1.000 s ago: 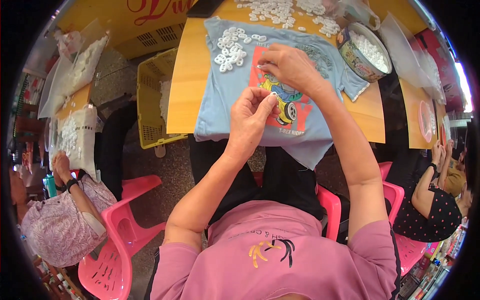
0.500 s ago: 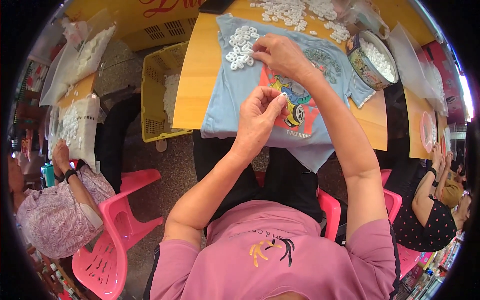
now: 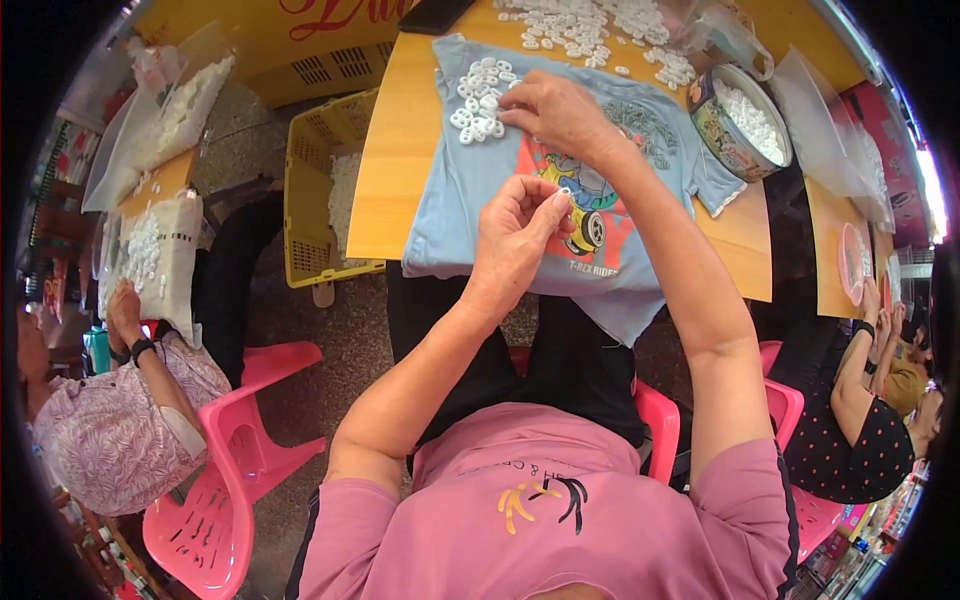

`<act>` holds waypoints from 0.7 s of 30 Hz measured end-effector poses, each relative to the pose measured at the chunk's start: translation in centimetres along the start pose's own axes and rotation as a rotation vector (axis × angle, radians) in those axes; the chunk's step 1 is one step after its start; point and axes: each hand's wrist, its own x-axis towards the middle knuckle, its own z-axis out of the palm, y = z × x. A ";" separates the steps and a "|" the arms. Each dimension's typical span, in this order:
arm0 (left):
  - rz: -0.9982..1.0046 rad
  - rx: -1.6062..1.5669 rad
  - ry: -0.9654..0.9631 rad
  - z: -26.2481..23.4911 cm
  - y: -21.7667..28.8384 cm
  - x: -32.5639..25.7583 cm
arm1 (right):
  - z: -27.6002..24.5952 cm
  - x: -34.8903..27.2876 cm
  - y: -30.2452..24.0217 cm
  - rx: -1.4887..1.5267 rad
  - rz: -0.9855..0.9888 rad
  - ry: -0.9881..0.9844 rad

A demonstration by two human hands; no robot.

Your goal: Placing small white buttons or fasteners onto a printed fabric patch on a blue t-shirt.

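My left hand [image 3: 520, 218] pinches a small white plastic piece [image 3: 565, 192] between thumb and index finger, above the printed picture on a light blue T-shirt [image 3: 430, 210]. Farther out, my right hand [image 3: 557, 115] has its fingers drawn together at the right edge of a pile of white oval pieces with two holes [image 3: 483, 90]. What its fingertips hold is hidden. The T-shirt lies spread over the wooden table [image 3: 385, 190], its lower part hanging over the near edge.
More white pieces [image 3: 570, 30] lie at the table's far side. A round tin [image 3: 715, 130] of white pieces stands at the right. Left of the table is a yellow crate [image 3: 300, 220]. People sit on both sides, one beside a pink chair [image 3: 225, 470].
My right hand has shifted slightly left and its fingertips stay by the pile. My left hand keeps hold of its piece, almost in the same spot. The view has moved slightly.
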 end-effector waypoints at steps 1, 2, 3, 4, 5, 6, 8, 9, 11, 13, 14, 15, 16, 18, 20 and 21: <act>-0.004 0.000 0.005 0.0 0.0 0.0 | 0.2 0.1 0.0 -0.019 0.000 -0.002; -0.002 0.001 0.006 0.0 0.0 0.1 | 0.2 0.2 0.1 -0.019 -0.003 -0.001; -0.007 -0.004 0.004 0.0 0.0 0.1 | 0.2 0.3 0.0 -0.038 -0.029 0.007; -0.012 -0.009 0.002 0.0 0.0 0.1 | 0.1 0.4 0.0 -0.057 -0.055 0.016; -0.011 -0.009 0.007 -0.1 0.1 0.1 | 0.0 0.3 -0.1 -0.055 -0.059 0.014; -0.014 0.001 0.003 0.0 0.1 0.0 | -0.1 0.1 0.0 -0.034 -0.027 0.018; -0.016 0.010 0.002 -0.1 0.1 0.0 | -0.3 -0.1 0.2 -0.012 0.004 0.021; -0.010 0.015 -0.002 -0.1 0.1 0.1 | -0.4 -0.3 0.3 0.008 0.035 0.041; -0.004 0.019 -0.006 0.0 0.0 0.1 | -0.5 -0.4 0.5 0.029 0.068 0.061; 0.002 0.029 0.007 0.1 0.1 0.0 | -0.5 -0.4 0.2 0.034 0.021 0.074; 0.000 0.031 0.006 0.0 0.0 0.0 | -0.1 -0.2 0.2 0.035 0.023 0.075; -0.003 0.029 0.005 0.0 0.1 0.0 | 0.3 0.2 0.2 0.035 -0.037 0.101; -0.007 0.028 0.003 0.1 0.1 0.1 | 0.6 0.4 0.1 0.035 -0.096 0.126; -0.004 0.028 0.000 0.0 -0.1 0.1 | 0.9 0.7 -0.2 0.033 -0.102 0.103; 0.001 0.028 0.000 -0.1 0.0 0.2 | 0.9 1.1 -0.8 0.032 -0.111 0.077; 0.000 0.026 -0.001 -0.1 0.0 0.1 | 0.9 1.3 -0.9 -0.032 -0.138 0.053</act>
